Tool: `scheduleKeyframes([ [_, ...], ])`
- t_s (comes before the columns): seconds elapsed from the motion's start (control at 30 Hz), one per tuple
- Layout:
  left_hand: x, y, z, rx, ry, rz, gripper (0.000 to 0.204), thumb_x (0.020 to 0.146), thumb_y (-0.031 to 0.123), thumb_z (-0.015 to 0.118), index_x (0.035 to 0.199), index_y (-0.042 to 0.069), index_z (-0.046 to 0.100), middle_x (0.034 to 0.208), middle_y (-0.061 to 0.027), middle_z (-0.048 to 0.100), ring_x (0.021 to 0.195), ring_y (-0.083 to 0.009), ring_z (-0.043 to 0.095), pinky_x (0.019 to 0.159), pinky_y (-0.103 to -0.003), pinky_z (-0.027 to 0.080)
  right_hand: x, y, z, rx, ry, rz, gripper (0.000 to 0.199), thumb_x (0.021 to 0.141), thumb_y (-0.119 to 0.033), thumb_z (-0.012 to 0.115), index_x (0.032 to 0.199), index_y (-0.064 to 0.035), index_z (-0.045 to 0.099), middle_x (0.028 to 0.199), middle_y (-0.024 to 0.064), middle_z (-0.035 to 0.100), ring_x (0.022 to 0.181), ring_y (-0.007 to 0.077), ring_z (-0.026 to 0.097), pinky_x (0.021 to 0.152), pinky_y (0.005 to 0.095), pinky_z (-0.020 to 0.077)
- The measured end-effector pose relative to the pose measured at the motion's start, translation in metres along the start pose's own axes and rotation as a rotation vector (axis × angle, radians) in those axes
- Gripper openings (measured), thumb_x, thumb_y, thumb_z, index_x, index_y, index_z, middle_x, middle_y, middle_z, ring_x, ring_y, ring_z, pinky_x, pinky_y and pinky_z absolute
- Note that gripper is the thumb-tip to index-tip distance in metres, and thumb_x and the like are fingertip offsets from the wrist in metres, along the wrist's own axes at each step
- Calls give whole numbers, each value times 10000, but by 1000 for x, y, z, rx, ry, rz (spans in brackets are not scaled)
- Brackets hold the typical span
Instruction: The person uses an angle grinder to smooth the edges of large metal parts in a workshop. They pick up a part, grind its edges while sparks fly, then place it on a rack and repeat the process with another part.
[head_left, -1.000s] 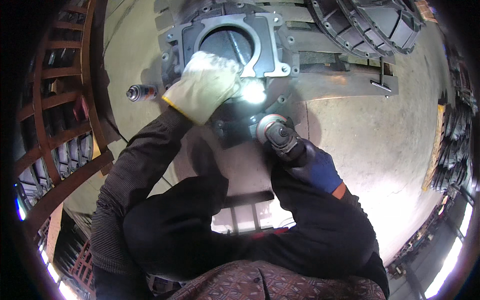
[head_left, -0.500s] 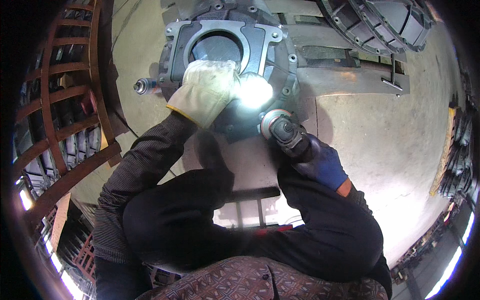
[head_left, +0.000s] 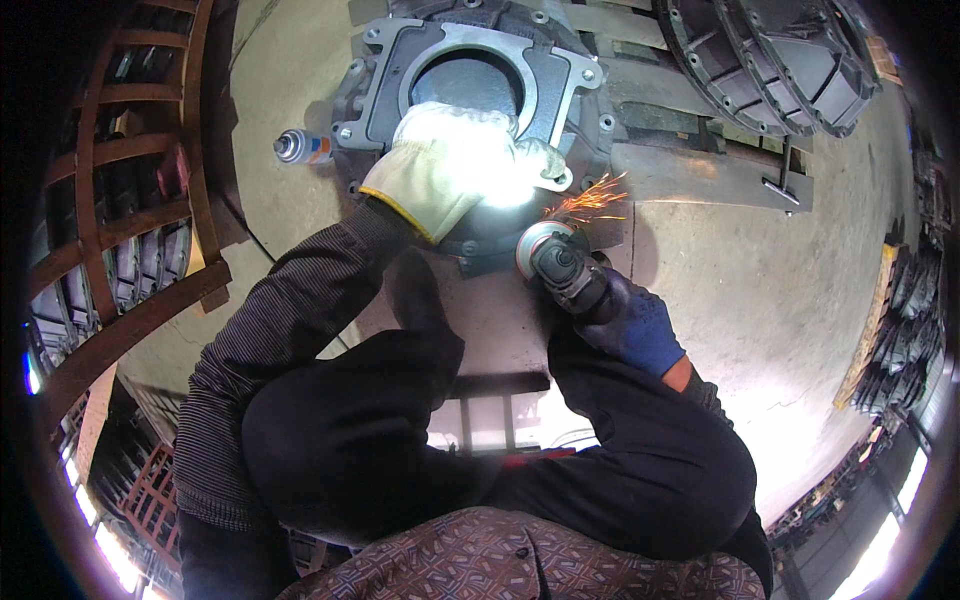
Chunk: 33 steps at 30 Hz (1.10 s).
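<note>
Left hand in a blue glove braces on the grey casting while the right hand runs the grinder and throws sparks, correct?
Not quite: the head view shows the left hand in a pale cream work glove, not blue. The blue glove is on the right hand. The rest holds: it braces on the grey casting while the grinder throws sparks.

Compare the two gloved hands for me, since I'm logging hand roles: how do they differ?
The left hand wears a pale cream glove and lies flat on the grey metal casting; the right hand wears a blue glove and grips the angle grinder, which throws sparks. Both have dark sleeves.
</note>
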<state>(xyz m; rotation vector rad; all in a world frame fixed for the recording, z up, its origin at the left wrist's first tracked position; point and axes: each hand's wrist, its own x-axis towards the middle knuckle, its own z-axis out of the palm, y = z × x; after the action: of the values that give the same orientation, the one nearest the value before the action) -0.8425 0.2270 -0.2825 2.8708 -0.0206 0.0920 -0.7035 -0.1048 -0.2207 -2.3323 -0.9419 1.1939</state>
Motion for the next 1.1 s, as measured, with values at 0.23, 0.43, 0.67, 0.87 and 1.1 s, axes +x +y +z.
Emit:
scheduleKeyframes([
  [0.23, 18, 4, -27, 148, 23, 109, 300, 1008, 324, 626, 1175, 104, 745, 1157, -152, 738, 1101, -311, 711, 968, -458, 558, -3, -7, -7, 22, -9, 73, 743, 767, -339, 896, 1432, -132, 635, 1183, 211, 771, 1102, 437, 739, 921, 503, 605],
  [0.43, 70, 3, -76, 7, -518, -116, 266, 1014, 227, 646, 1223, 67, 688, 1192, -133, 748, 1055, -299, 740, 900, -383, 592, -15, -17, -19, 120, 125, 80, 447, 928, -257, 719, 1343, -96, 675, 1127, 255, 765, 1111, 471, 724, 928, 510, 597],
  [0.67, 54, 13, -29, 29, 88, 47, 338, 1018, 239, 651, 1252, 1, 707, 1101, -195, 737, 1005, -333, 746, 862, -443, 605, -6, 24, -7, 81, 92, 131, 618, 852, -324, 782, 1411, -97, 646, 1171, 255, 765, 1123, 472, 724, 966, 524, 587],
  [0.87, 26, -2, -3, 127, -50, -43, 410, 1022, 355, 632, 1301, 66, 711, 1190, -170, 745, 1115, -349, 723, 974, -449, 582, 3, 34, 3, 56, 107, 31, 704, 796, -338, 836, 1436, -130, 629, 1203, 232, 761, 1111, 453, 731, 947, 511, 599],
  [1.1, 2, -8, 12, 127, 38, -77, 431, 999, 393, 616, 1311, 114, 722, 1239, -159, 746, 1180, -333, 708, 1079, -480, 529, 10, 27, 6, 8, 57, 4, 715, 793, -352, 845, 1436, -131, 622, 1196, 231, 760, 1107, 447, 735, 931, 510, 607],
])
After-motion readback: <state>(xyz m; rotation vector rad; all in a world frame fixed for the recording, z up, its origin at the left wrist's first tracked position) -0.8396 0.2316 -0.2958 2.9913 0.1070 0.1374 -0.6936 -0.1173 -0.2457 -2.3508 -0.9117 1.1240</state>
